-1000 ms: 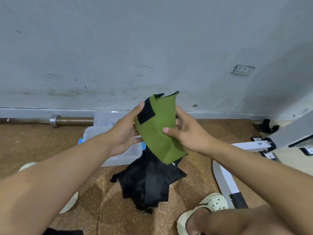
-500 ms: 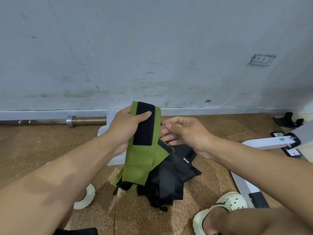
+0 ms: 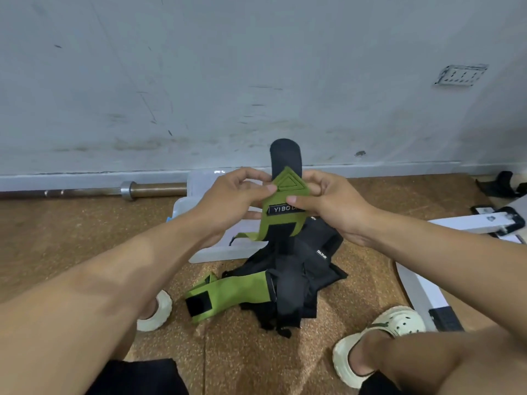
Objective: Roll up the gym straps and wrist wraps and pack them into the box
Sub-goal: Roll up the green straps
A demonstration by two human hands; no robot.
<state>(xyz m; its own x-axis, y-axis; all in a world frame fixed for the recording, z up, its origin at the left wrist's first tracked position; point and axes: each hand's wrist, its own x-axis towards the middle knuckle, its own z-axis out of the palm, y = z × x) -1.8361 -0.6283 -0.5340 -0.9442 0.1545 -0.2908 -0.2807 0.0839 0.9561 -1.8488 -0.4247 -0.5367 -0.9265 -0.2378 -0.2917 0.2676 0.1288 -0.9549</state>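
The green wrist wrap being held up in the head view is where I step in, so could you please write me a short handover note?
Left hand and right hand both pinch the green fabric wrist wrap with the black tongue, held up and unrolled.
A second green wrap lies flat on the cork floor against the heap of black straps.
The clear plastic box sits behind the hands; its inside is hidden.
Done: nothing visibly rolled.
Left: roll every piece and pack it.
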